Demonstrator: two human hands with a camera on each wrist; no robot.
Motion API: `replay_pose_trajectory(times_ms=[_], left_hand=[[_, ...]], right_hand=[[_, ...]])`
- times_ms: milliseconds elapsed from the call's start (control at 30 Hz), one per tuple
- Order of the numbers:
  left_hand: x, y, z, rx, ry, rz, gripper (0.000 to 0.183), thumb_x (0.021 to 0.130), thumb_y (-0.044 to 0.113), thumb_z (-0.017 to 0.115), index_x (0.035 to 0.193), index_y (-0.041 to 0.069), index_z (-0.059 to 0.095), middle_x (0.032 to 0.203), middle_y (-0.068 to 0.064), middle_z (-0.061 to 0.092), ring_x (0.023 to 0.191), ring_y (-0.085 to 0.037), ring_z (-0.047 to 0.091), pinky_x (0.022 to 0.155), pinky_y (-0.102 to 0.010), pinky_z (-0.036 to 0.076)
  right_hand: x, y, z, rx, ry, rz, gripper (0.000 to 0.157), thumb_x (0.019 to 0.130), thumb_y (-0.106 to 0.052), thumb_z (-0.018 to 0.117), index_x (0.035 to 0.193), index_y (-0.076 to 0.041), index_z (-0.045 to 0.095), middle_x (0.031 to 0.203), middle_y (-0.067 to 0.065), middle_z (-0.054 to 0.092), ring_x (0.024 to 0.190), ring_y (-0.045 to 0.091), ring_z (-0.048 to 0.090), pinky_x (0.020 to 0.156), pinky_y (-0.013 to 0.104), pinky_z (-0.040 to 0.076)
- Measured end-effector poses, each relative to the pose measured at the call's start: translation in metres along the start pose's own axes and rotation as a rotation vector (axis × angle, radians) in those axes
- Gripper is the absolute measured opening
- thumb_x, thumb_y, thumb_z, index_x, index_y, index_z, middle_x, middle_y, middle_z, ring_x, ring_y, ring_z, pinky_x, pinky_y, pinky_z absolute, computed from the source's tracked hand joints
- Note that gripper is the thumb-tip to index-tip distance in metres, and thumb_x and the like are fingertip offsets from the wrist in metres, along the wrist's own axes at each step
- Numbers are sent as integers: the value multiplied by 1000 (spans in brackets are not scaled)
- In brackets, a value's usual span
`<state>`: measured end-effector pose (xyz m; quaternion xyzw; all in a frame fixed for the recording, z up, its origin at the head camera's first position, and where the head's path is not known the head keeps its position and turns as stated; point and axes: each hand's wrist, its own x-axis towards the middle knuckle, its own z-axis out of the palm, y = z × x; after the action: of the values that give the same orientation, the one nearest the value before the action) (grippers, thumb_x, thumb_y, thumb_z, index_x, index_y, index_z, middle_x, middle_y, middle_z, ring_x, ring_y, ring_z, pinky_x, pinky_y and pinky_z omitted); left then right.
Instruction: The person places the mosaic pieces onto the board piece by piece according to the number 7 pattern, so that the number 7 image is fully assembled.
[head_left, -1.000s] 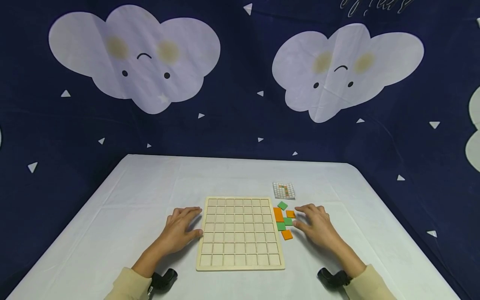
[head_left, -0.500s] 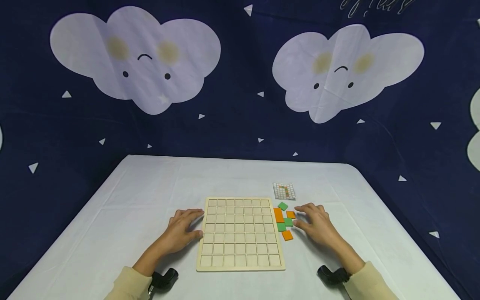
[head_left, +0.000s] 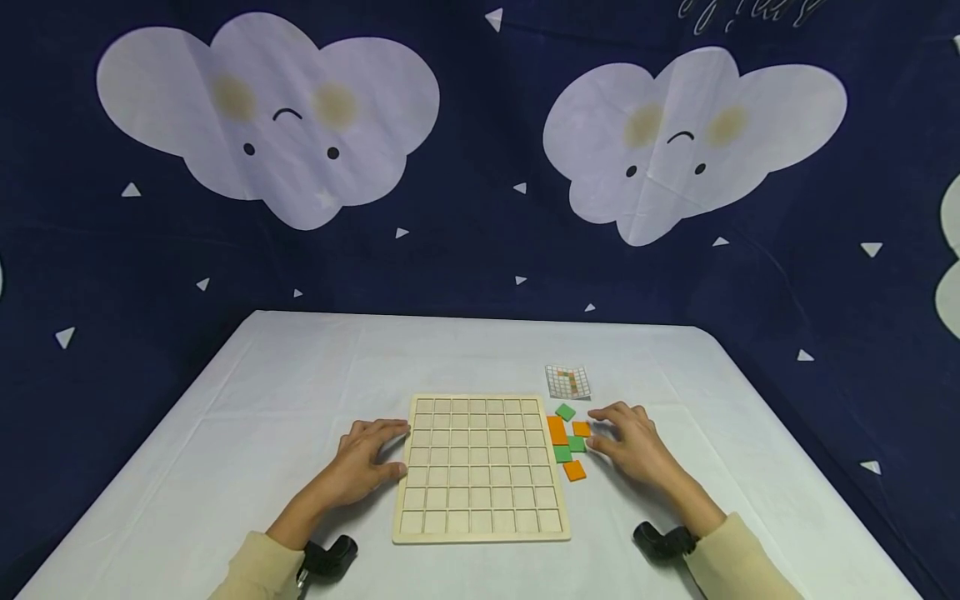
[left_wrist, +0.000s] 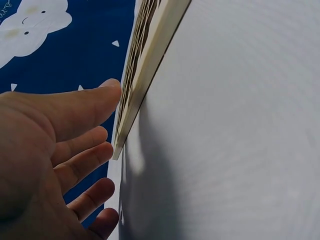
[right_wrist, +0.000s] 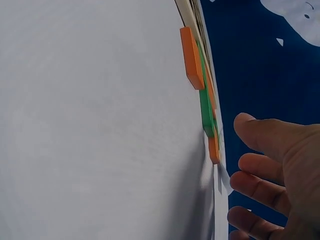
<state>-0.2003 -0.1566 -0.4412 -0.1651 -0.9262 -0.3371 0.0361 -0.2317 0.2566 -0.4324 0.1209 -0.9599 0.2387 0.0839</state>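
Observation:
A pale wooden grid board (head_left: 480, 462) lies flat on the white table, its cells bare. At its left edge is my left hand (head_left: 362, 463), thumb and fingertips right at the rim, fingers relaxed. Orange and green tiles lie along the board's right side: a long orange tile (head_left: 557, 430), a green tile (head_left: 566, 412) turned on its corner, a small orange tile (head_left: 581, 428) and several more. My right hand (head_left: 633, 442) hovers beside them with fingers spread, holding nothing. In the right wrist view an orange tile (right_wrist: 191, 57) shows nearest, with a green tile (right_wrist: 206, 112) behind it.
A small printed grid card (head_left: 567, 382) with an orange and green pattern lies behind the tiles. Black wrist cameras (head_left: 330, 558) sit at both cuffs. Beyond the table (head_left: 300, 358) hangs a dark blue cloth (head_left: 480, 250) with clouds.
My left hand has edged slightly right, closer onto the board's rim. The right hand has barely shifted; board, tiles and card lie as before.

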Motion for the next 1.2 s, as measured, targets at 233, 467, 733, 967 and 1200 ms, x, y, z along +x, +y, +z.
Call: replay_pose_trajectory(times_ms=[233,467,733,967,1200], left_hand=[[1,-3,1,-20,-23,-3,54,78,19,74,128,8,57,137,-6,54,115,-24,41,88,-39,25],[3,-6,2,-42,-30,1,54,77,18,74,128,8,58,137,-6,54,115,-24,41,88,-39,25],[4,-6,4,-67,-45,-15,53,77,16,74,127,7,58,138,-6,53,118,-24,40,90,-40,24],[4,-7,5,-95,-43,-2,51,77,14,74,126,8,60,138,-5,53,119,-25,40,90,-40,23],[4,-9,6,-109,-49,0,51,77,15,74,126,10,60,138,-3,53,119,-23,39,90,-40,23]], right_hand=[[4,4,3,1,0,-8,37,79,-21,73,113,-9,67,110,7,63,95,22,46,82,38,34],[8,8,6,1,-13,-13,36,78,-22,73,111,-10,68,108,5,64,94,21,46,81,35,34],[11,10,8,1,-16,-27,32,78,-20,74,108,-11,70,104,4,65,91,19,45,79,34,32],[14,11,10,-13,-25,-29,28,78,-17,73,106,-11,70,102,3,64,89,18,44,78,32,31],[16,11,10,-1,-29,-32,25,78,-15,72,103,-11,71,99,3,63,87,18,44,76,32,30]])
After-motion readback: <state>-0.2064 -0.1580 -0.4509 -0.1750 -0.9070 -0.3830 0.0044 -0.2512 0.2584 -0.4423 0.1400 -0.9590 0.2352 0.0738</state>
